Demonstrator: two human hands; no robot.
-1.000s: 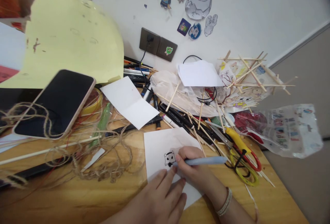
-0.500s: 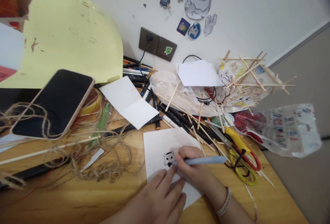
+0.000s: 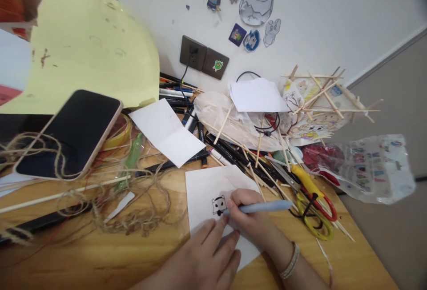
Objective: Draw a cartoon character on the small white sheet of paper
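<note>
A sheet of white paper [image 3: 204, 185] lies on the wooden table, bearing a small black line drawing [image 3: 219, 204] of an animal-like head with ears. Gripped in my right hand [image 3: 251, 221] is a light blue pen [image 3: 267, 206], its tip down at the drawing's lower edge. My left hand [image 3: 208, 254] rests flat on the lower part of the sheet, fingers stretched out and slightly apart, the fingertips close beside the pen tip. Part of the paper is hidden beneath both hands.
Scissors [image 3: 312, 201] and several black markers [image 3: 230, 150] lie right of and behind the paper. Tangled twine [image 3: 133, 219] and a phone [image 3: 70, 134] are at left. A stick frame [image 3: 327, 98] stands back right, near a plastic bag [image 3: 376, 165]. Folded paper [image 3: 170, 132] lies behind.
</note>
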